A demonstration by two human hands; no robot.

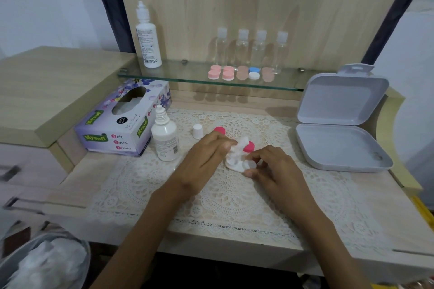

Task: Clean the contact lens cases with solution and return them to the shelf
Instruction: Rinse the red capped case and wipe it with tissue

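Drying step: left hand (206, 157) has its grip pinched on the tissue (237, 148), right hand (276, 171) holds the case (249, 164); recapping likely next.

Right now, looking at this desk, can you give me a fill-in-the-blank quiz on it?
On the glass shelf stand ____ small clear bottles. The grey box at the right lies ____. The two loose lids on the mat are ____. The right hand holds the lens case; the left hand holds a ____ to it.
Missing: four; open; pink; tissue.
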